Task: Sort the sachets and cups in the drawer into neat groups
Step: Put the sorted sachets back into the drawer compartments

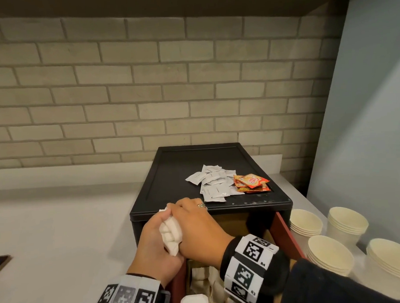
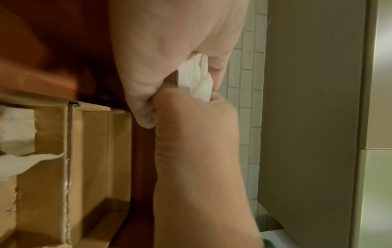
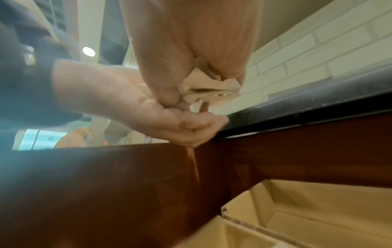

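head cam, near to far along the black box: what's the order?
Open drawer → both hands, left hand and right hand, gripping a white sachet bundle → white sachets with orange sachets beside them on the box top → brick wall.

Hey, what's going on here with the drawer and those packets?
A person is sorting. Both hands, left hand and right hand, grip a bunch of white sachets above the open drawer. White packets and orange packets already lie in piles on the black box. Paper cup stacks stand to its right.
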`<action>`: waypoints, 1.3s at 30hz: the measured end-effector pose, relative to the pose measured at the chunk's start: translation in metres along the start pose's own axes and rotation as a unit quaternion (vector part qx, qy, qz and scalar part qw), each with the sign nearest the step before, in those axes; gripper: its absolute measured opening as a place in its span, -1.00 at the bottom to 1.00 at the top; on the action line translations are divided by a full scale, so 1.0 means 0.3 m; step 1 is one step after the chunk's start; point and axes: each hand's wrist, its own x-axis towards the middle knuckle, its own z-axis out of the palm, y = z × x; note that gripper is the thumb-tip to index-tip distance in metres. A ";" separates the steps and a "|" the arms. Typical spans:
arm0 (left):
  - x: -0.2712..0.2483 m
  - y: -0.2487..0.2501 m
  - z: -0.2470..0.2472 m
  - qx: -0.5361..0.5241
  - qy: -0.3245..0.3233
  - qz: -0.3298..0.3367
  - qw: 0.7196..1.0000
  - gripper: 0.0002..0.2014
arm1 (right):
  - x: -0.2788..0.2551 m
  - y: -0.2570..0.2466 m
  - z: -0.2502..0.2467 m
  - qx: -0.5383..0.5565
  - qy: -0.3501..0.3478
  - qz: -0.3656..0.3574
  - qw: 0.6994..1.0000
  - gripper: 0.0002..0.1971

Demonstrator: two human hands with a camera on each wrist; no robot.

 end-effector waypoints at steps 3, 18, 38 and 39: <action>-0.005 -0.018 0.005 0.008 -0.006 -0.015 1.000 -0.70 | -0.032 0.000 -0.015 0.049 0.004 0.046 0.998 -0.35; -0.097 -0.065 0.058 0.024 -0.128 -0.176 0.976 -0.70 | -0.213 0.043 -0.126 0.337 -0.036 0.227 0.913 -0.44; -0.006 -0.159 0.066 0.098 -0.097 -0.172 0.975 -0.46 | -0.280 0.136 -0.134 0.354 0.015 0.324 0.877 -0.64; -0.006 -0.163 0.061 0.100 -0.103 -0.173 0.974 -0.46 | -0.282 0.142 -0.130 0.353 0.011 0.322 0.878 -0.63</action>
